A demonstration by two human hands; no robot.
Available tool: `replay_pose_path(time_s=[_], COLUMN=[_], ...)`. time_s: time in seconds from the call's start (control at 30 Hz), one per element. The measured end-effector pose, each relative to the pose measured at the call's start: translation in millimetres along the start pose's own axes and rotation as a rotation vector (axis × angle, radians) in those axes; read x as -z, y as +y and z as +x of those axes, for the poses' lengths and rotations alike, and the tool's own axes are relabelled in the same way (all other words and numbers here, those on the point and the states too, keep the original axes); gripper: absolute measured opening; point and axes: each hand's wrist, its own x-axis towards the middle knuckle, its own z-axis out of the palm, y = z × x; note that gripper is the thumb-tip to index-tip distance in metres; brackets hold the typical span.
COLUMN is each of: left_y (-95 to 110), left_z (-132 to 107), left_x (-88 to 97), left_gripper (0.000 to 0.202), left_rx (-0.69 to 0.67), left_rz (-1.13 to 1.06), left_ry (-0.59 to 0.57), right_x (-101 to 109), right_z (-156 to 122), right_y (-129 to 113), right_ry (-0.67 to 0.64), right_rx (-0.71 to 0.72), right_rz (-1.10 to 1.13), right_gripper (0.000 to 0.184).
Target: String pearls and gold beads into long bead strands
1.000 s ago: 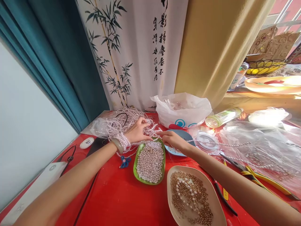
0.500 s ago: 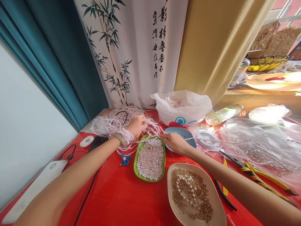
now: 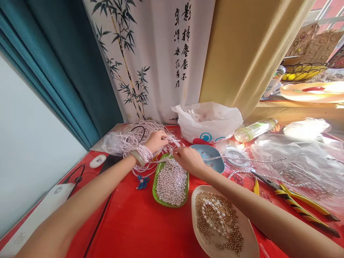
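My left hand (image 3: 156, 141) is closed on strands of pale pink pearl beads (image 3: 173, 140), with more strands looped round its wrist beside a jade-like bangle (image 3: 139, 158). Just right of it, my right hand (image 3: 188, 160) pinches a bead strand whose line runs off to the right. Both hands hover at the far end of a green tray (image 3: 155, 186) filled with loose pearl beads (image 3: 172, 184). A heap of strung beads (image 3: 146, 127) lies behind my left hand. A blue ribbon flower (image 3: 142, 182) rests left of the tray.
A cream tray (image 3: 197, 229) holds gold beads and a small pearl loop. Behind my right hand sits a blue dish (image 3: 216, 166). Yellow-black pliers (image 3: 303, 200), a line spool (image 3: 236, 156), a bottle (image 3: 255, 130) and plastic bags (image 3: 209, 123) occupy the right and back of the red table (image 3: 139, 222).
My right hand has moved left, closer to my left hand, and its fingers have curled in. More of the blue dish shows. The left hand stays almost in place.
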Motion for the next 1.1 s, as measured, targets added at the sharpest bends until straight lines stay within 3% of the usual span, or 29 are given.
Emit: replay_pose_path(time_s=[0.23, 0.57, 0.77, 0.97, 1.1], left_y=[1, -5, -1, 6, 4], left_z=[0, -1, -1, -3, -6], left_x=[1.2, 4.6, 5.8, 9.5, 10.9], left_gripper=[0.016, 0.02, 0.023, 0.027, 0.032], left_rx=[0.09, 0.147, 0.159, 0.166, 0.101], left_rz=[-0.071, -0.107, -0.118, -0.141, -0.109], left_ry=[-0.024, -0.034, -0.044, -0.063, -0.096], right_x=[-15, -11, -16, -13, -6], right_z=[22, 18, 21, 26, 18], right_y=[-9, 12, 14, 11, 16], right_ry=[0.053, 0.065, 0.066, 0.01, -0.013], right_rx=[-0.101, 0.027, 0.022, 0.016, 0.025], right_rz=[0.057, 0.322, 0.477, 0.461, 0.37], right_gripper=[0.029, 0.021, 0.022, 0.025, 0.023])
